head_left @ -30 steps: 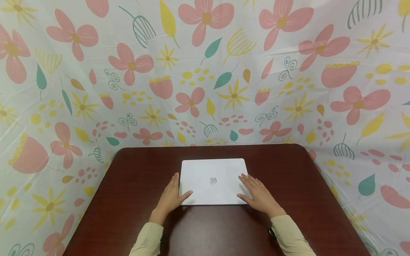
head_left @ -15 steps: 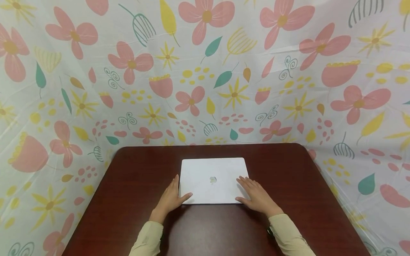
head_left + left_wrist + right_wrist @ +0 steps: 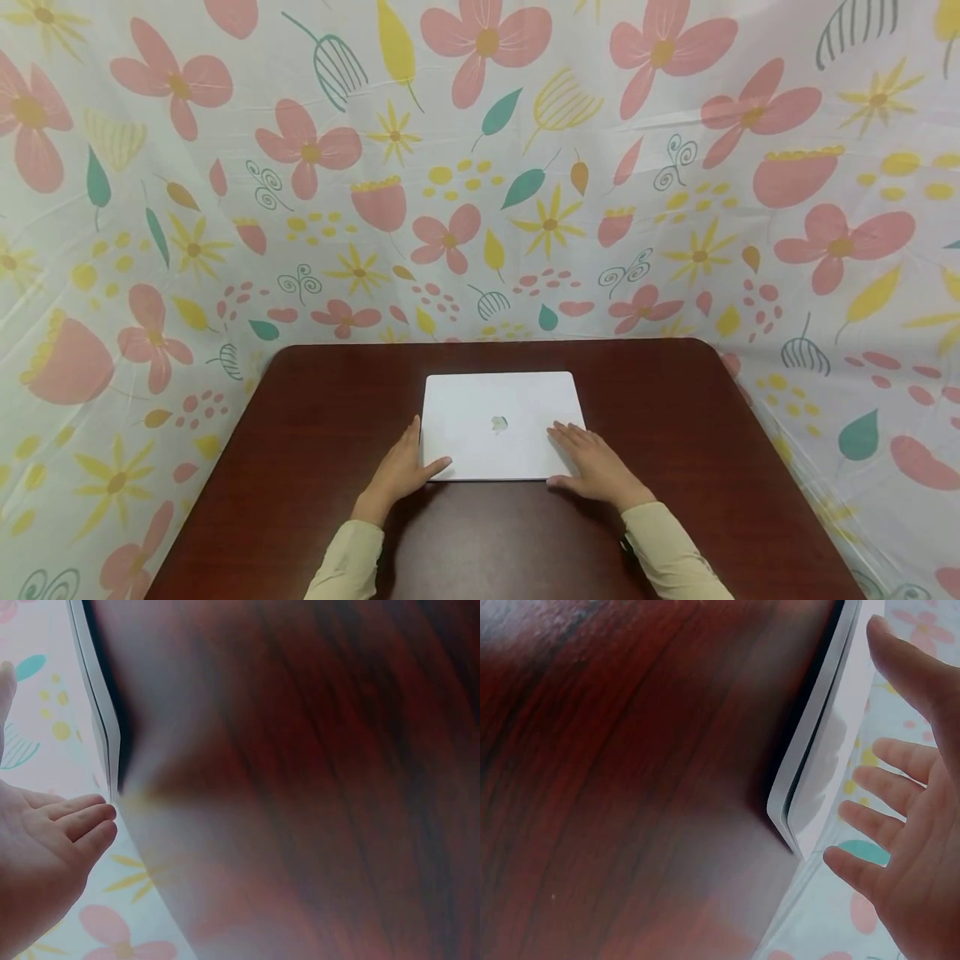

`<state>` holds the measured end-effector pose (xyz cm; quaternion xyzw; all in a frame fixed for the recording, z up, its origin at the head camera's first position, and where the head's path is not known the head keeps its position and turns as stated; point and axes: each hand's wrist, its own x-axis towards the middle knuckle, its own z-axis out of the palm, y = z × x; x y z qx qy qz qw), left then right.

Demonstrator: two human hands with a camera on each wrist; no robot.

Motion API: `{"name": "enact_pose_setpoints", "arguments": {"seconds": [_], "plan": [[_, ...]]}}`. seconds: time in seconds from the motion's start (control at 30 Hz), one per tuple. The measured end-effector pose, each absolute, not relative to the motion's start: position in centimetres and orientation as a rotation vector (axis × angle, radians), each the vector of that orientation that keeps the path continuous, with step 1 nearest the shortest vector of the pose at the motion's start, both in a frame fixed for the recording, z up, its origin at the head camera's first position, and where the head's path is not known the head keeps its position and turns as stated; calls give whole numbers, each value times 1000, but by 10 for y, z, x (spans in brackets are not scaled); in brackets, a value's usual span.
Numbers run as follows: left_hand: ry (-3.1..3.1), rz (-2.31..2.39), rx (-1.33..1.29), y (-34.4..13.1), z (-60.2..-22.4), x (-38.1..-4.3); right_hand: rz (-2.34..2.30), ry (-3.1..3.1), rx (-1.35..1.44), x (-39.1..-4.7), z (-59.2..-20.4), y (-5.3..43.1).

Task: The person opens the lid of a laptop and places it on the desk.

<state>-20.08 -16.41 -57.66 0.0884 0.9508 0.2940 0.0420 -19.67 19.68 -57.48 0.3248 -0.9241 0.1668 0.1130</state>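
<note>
A closed silver laptop [image 3: 487, 400] with an apple logo on its lid lies flat on the dark wood table [image 3: 480, 542]. At its left side is my left hand [image 3: 397, 467], fingers extended along the edge and thumb over the near left corner. In the left wrist view, the fingertips [image 3: 97, 817] are at the laptop's corner; firm contact cannot be made out. My right hand [image 3: 596, 467] is over the right part of the lid, its near right corner hidden below. The right wrist view shows that hand's fingers [image 3: 870, 817] spread and apart from the laptop [image 3: 817, 750].
A white cloth [image 3: 480, 167] printed with flowers and leaves hangs behind the table and at both sides. The table's rounded far corners show in the head view. Beige sleeves [image 3: 348, 558] cover both forearms, and something dark sits at the right cuff.
My right hand has shifted left, farther over the lid. My left hand and the laptop have stayed nearly where they were.
</note>
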Motion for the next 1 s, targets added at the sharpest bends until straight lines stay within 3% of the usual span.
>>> {"name": "enact_pose_setpoints", "arguments": {"seconds": [1.0], "plan": [[2872,937,304,-160,-587,-202,431,-2809,969,-200,-583,195]]}}
